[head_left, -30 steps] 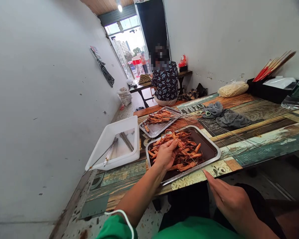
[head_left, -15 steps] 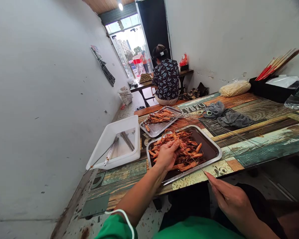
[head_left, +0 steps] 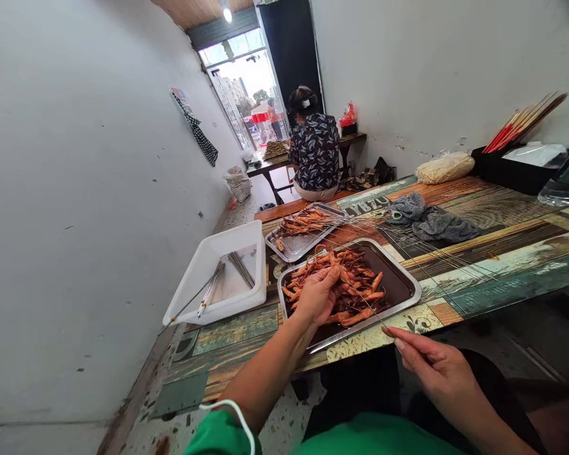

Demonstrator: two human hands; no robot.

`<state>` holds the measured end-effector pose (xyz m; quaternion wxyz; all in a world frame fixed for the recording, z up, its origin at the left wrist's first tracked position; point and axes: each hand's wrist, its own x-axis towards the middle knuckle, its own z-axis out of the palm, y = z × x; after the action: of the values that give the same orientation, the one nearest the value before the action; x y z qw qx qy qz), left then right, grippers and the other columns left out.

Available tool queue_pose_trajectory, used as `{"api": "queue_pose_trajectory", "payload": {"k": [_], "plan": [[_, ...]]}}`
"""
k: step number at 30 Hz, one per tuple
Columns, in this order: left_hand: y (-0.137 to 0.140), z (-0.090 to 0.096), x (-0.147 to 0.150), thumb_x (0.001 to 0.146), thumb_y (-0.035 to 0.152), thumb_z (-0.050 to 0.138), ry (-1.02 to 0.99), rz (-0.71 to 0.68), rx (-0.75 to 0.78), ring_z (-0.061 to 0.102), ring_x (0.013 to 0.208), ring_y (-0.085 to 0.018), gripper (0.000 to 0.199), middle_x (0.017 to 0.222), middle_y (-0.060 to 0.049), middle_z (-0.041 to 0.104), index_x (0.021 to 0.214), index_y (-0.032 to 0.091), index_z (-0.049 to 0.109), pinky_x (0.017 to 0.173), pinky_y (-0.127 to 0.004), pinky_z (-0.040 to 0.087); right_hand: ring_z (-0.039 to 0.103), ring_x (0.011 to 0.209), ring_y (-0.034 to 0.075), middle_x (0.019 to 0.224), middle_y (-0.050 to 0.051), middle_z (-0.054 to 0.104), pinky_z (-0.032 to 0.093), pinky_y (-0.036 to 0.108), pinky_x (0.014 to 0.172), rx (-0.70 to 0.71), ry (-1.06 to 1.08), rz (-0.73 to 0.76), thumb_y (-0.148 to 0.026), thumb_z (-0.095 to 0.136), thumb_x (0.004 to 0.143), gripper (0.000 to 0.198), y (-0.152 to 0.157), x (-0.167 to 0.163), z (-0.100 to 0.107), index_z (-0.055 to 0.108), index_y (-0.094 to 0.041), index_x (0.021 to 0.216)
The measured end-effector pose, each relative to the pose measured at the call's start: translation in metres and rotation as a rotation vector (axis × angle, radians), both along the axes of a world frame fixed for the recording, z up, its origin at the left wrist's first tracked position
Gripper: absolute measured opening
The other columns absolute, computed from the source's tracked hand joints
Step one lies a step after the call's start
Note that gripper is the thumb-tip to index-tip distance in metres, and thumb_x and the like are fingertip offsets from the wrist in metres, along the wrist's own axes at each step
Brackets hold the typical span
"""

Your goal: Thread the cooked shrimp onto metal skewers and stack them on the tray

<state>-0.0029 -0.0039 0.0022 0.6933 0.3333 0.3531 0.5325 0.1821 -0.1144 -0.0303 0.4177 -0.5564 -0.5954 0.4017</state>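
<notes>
Over the near metal tray (head_left: 410, 296), my left hand (head_left: 320, 296) is closed on a reddish-brown marinated meat piece (head_left: 332, 258). The piece is long and tapered; its exact kind is hard to tell. A thin metal skewer (head_left: 367, 304) runs from it down to my right hand (head_left: 434, 363), whose thumb and fingers pinch the skewer's near end past the table's front edge. My left fingers hide where skewer and meat meet. Many similar pieces (head_left: 358, 309) lie in dark liquid in the tray.
Behind stands a second metal tray (head_left: 296, 243) with skewered pieces. At left is a white plastic tub (head_left: 194, 278) with metal skewers (head_left: 241, 268). Grey cloths (head_left: 440, 224), loose skewers and a black box (head_left: 507, 170) of sticks lie to the right. A person (head_left: 314, 148) sits farther back.
My right hand has shifted slightly left and still pinches the skewer. My left hand stays nearly in place on the meat piece.
</notes>
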Motion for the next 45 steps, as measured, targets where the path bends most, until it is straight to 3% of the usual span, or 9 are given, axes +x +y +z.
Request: {"api": "queue_pose_trajectory", "payload": {"k": [4,9,13,18,25,30,36,40,45], "plan": [[0.001,0.001,-0.001,0.063,0.034,0.076,-0.003,-0.012,0.001,0.061,0.068,-0.011,0.028,0.069,-0.005,0.064,0.069,0.009,0.063,0.057,-0.017,0.048,0.062,0.053,0.015,0.061,0.003,0.069,0.052,0.023,0.052,0.05,-0.063,-0.003,-0.041,0.052,0.081,0.041,-0.002,0.004,0.004,0.071,-0.013,0.105],[0.0,-0.002,0.0,0.065,0.033,0.075,-0.009,0.001,0.001,0.062,0.072,-0.012,0.027,0.07,-0.005,0.064,0.072,0.009,0.064,0.061,-0.019,0.049,0.07,0.076,0.02,0.091,0.007,0.074,0.055,0.023,0.066,0.104,-0.101,-0.022,-0.037,0.054,0.08,0.034,-0.009,0.009,0.005,0.073,-0.017,0.101],[-0.002,-0.004,0.001,0.065,0.033,0.075,0.01,-0.011,0.016,0.06,0.068,-0.011,0.027,0.071,-0.005,0.064,0.071,0.009,0.064,0.06,-0.018,0.049,0.07,0.065,0.018,0.081,0.006,0.075,0.055,0.021,0.055,0.11,-0.104,-0.01,-0.036,0.053,0.081,0.036,-0.011,0.01,0.004,0.071,-0.016,0.104],[-0.002,-0.003,0.002,0.063,0.033,0.076,-0.007,0.004,0.003,0.059,0.063,-0.01,0.027,0.069,-0.005,0.064,0.07,0.009,0.064,0.059,-0.018,0.049,0.071,0.073,0.019,0.09,0.007,0.074,0.056,0.02,0.063,0.155,-0.073,-0.033,-0.034,0.054,0.079,0.034,-0.006,0.004,0.005,0.073,-0.015,0.1],[-0.002,-0.003,0.002,0.062,0.032,0.077,-0.022,0.016,-0.004,0.059,0.061,-0.008,0.028,0.068,-0.004,0.064,0.072,0.009,0.065,0.058,-0.016,0.048,0.069,0.066,0.017,0.077,0.007,0.075,0.055,0.02,0.061,0.136,-0.066,-0.046,-0.036,0.054,0.08,0.036,-0.003,-0.003,0.003,0.072,-0.014,0.102],[-0.004,-0.003,0.002,0.062,0.031,0.077,-0.031,-0.003,-0.02,0.059,0.063,-0.009,0.027,0.068,-0.005,0.064,0.073,0.009,0.065,0.059,-0.017,0.048,0.061,0.053,0.017,0.046,0.002,0.059,0.05,0.022,0.05,0.1,-0.062,-0.05,-0.04,0.052,0.081,0.042,-0.003,-0.006,0.002,0.072,-0.012,0.104],[-0.004,-0.004,0.006,0.064,0.028,0.076,-0.061,-0.006,-0.059,0.059,0.062,-0.009,0.025,0.071,-0.005,0.066,0.077,0.01,0.065,0.057,-0.018,0.047,0.045,0.047,0.011,0.049,-0.002,0.048,0.039,0.022,0.044,0.011,0.065,-0.046,-0.044,0.053,0.08,0.044,0.005,-0.011,0.002,0.07,-0.013,0.107],[0.0,0.001,0.003,0.071,0.025,0.071,-0.137,-0.005,-0.079,0.062,0.07,-0.01,0.023,0.082,-0.006,0.068,0.088,0.011,0.066,0.061,-0.018,0.048,0.031,0.043,0.007,0.049,-0.006,0.036,0.026,0.021,0.039,-0.163,0.288,-0.001,-0.048,0.057,0.078,0.051,0.008,-0.009,0.002,0.066,-0.01,0.112],[0.006,0.004,-0.003,0.072,0.016,0.069,-0.218,0.018,-0.102,0.062,0.071,-0.01,0.009,0.083,-0.005,0.069,0.079,0.012,0.065,0.067,-0.02,0.05,0.017,0.041,0.005,0.049,-0.01,0.023,0.013,0.02,0.038,-0.325,0.524,0.035,-0.051,0.06,0.075,0.059,0.01,-0.007,-0.001,0.063,-0.009,0.115]]}}
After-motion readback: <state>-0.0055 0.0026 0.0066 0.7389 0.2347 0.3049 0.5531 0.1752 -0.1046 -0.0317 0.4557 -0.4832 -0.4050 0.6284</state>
